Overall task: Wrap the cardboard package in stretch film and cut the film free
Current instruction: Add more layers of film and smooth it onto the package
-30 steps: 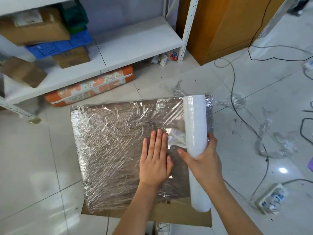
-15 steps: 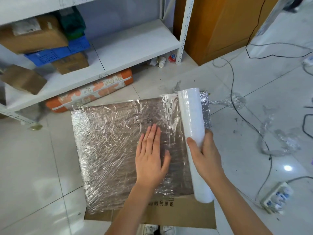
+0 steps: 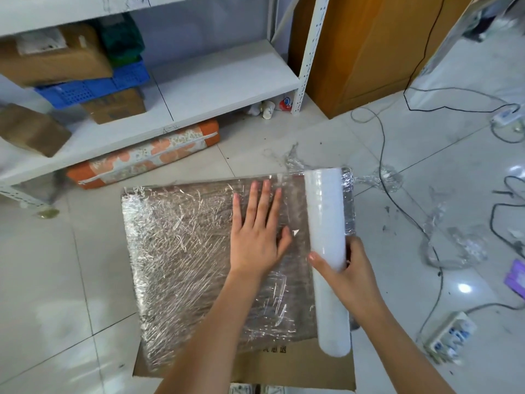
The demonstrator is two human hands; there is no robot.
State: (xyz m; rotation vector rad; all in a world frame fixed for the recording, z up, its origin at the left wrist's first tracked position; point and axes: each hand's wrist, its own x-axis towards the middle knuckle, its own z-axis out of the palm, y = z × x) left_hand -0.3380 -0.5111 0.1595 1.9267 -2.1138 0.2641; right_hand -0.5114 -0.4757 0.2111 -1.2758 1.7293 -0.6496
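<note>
Crinkled stretch film (image 3: 181, 251) already covers most of the flat cardboard package (image 3: 298, 368), which lies on the tiled floor (image 3: 56, 280) right in front of you; only the near strip of bare brown cardboard, with some printed characters on it, shows uncovered. Your left hand (image 3: 255, 237) lies flat on the wrapped top, fingers straight and slightly spread, palm pressing the film down near the far right part of the package. Your right hand (image 3: 346, 268) has its grip closed around the white film roll (image 3: 326, 223), thumb on the left side of the tube and fingers wrapped behind it. The roll lies lengthwise along the package's right edge, its far end near the far right corner and its near end over the bare cardboard strip. A clear sheet of film runs from the roll toward your left hand.

Beyond the package, a white metal shelf (image 3: 221, 69) carries cardboard boxes (image 3: 56, 58) and a blue plastic crate (image 3: 93, 86), and an orange patterned bag (image 3: 142, 155) lies partly under it. To your right, black cables (image 3: 397, 200) trail over the floor among loose scraps of film (image 3: 386, 177), and a white power strip (image 3: 451, 334) sits near your right forearm. A wooden cabinet (image 3: 369, 46) stands behind the shelf post.
</note>
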